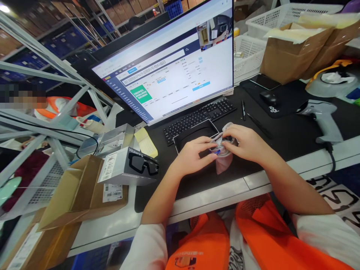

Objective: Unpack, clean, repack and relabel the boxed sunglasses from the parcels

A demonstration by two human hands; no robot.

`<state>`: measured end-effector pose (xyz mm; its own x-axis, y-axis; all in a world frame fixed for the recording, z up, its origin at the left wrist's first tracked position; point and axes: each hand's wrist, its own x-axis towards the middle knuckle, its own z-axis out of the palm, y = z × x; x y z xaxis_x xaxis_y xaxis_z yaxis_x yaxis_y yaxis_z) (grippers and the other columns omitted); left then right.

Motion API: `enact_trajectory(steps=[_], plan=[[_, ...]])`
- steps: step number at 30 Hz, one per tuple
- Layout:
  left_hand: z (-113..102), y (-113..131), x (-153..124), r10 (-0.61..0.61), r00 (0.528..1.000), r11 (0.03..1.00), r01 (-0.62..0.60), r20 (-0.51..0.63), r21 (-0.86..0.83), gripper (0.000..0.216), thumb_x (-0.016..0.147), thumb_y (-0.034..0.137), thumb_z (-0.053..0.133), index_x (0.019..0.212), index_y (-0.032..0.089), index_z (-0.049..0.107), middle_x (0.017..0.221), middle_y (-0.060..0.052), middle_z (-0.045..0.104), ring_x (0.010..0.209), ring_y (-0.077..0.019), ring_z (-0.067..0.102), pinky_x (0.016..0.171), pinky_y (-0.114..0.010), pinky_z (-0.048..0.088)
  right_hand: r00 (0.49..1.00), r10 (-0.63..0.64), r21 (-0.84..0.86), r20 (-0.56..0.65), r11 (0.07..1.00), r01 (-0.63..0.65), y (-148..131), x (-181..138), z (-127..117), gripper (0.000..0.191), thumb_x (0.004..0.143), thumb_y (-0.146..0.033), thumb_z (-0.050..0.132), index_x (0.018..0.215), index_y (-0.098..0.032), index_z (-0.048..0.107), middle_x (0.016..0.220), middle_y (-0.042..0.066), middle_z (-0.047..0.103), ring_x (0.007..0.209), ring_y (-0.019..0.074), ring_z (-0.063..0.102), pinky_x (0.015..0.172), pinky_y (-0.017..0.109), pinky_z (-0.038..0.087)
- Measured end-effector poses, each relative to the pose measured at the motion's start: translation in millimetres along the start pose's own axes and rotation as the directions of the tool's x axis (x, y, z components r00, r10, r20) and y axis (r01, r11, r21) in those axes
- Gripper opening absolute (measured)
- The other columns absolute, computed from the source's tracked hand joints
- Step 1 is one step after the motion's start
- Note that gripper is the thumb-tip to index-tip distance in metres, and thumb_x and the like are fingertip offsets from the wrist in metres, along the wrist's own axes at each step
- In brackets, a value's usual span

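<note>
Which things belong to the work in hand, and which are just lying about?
Seemingly in use:
crumpled pale-grey soft wrap, in left hand and right hand
black white-edged tray

Seemingly lying about:
yellow paper pad
grey plastic scanner
rounded black mouse

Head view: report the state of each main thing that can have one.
Pale grey soft bundle: rumpled, held between left hand and right hand
Large black-framed flat monitor: on, page displayed
Black rectangular white-edged box: open
Brown cardboard box with white label: open
Grey plastic handheld scanner: lying, cable attached
Black rectangular phone: screen dark
</note>
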<state>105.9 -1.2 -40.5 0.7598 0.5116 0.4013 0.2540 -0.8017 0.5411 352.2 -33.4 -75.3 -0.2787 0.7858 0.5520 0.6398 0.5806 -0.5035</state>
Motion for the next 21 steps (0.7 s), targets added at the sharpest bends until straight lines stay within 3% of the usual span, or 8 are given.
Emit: enact_trajectory(steps=[3, 6, 9, 12, 16, 21], plan=[[4, 1, -2, 0.037, 0.996, 0.996, -0.043, -0.082, -0.074, 0.032, 0.094, 0.034, 0.069, 0.121, 0.018, 0.074, 0.119, -0.013, 0.072, 0.108, -0.0222, 0.071, 0.098, -0.036, 0.058, 0.999, -0.029, -0.014, 0.022, 0.999, 0.029, 0, -1, -1, 0.030, 0.093, -0.031, 0.068, 0.122, -0.023, 0.069, 0.121, 0.010, 0.068, 0.109, 0.0284, 0.065, 0.092, 0.041, 0.054], [7, 3, -2, 0.032, 0.997, 0.994, -0.039, -0.071, -0.105, 0.031, 0.094, 0.033, 0.069, 0.121, 0.019, 0.075, 0.118, -0.013, 0.072, 0.107, -0.0221, 0.071, 0.097, -0.036, 0.058, 0.994, -0.096, -0.012, 0.043, 0.995, 0.097, -1, 0, 2, 0.029, 0.094, -0.031, 0.067, 0.122, -0.022, 0.070, 0.130, 0.012, 0.065, 0.116, 0.0291, 0.063, 0.097, 0.043, 0.052], [11, 0, 1, 0.008, 0.998, 0.994, -0.014, -0.060, -0.105, 0.032, 0.094, 0.033, 0.069, 0.122, 0.019, 0.074, 0.114, -0.012, 0.072, 0.104, -0.0210, 0.070, 0.094, -0.035, 0.059, 0.987, -0.116, -0.051, 0.113, 0.991, 0.123, -2, 2, 5, 0.017, 0.096, -0.029, 0.064, 0.105, -0.017, 0.073, 0.115, 0.012, 0.070, 0.106, 0.0270, 0.066, 0.091, 0.040, 0.051], [16, -8, 3, -0.032, 0.998, 0.993, 0.025, -0.063, -0.117, 0.031, 0.095, 0.033, 0.067, 0.121, 0.019, 0.074, 0.112, -0.011, 0.073, 0.102, -0.0204, 0.070, 0.093, -0.035, 0.058, 0.979, 0.009, -0.156, 0.204, 0.987, 0.023, -2, 4, 7, 0.018, 0.098, -0.031, 0.062, 0.092, -0.016, 0.070, 0.094, 0.009, 0.072, 0.091, 0.0254, 0.068, 0.080, 0.036, 0.047], [23, -16, 4, -0.086, 0.991, 0.987, 0.072, -0.102, -0.141, 0.033, 0.096, 0.033, 0.065, 0.125, 0.019, 0.073, 0.119, -0.012, 0.072, 0.110, -0.0220, 0.068, 0.100, -0.038, 0.055, 0.958, 0.171, -0.270, 0.232, 0.957, -0.105, 2, 6, 7, 0.017, 0.096, -0.031, 0.063, 0.090, -0.017, 0.070, 0.091, 0.008, 0.074, 0.088, 0.0253, 0.068, 0.073, 0.034, 0.041], [27, -12, 3, -0.111, 0.986, 0.987, 0.094, -0.128, -0.128, 0.043, 0.096, 0.034, 0.065, 0.138, 0.023, 0.065, 0.133, -0.012, 0.066, 0.122, -0.0245, 0.063, 0.106, -0.041, 0.052, 0.971, 0.080, -0.207, 0.224, 0.978, -0.033, 6, 7, 6, 0.012, 0.093, -0.025, 0.060, 0.090, -0.019, 0.069, 0.089, 0.007, 0.074, 0.083, 0.0218, 0.067, 0.071, 0.031, 0.037]])
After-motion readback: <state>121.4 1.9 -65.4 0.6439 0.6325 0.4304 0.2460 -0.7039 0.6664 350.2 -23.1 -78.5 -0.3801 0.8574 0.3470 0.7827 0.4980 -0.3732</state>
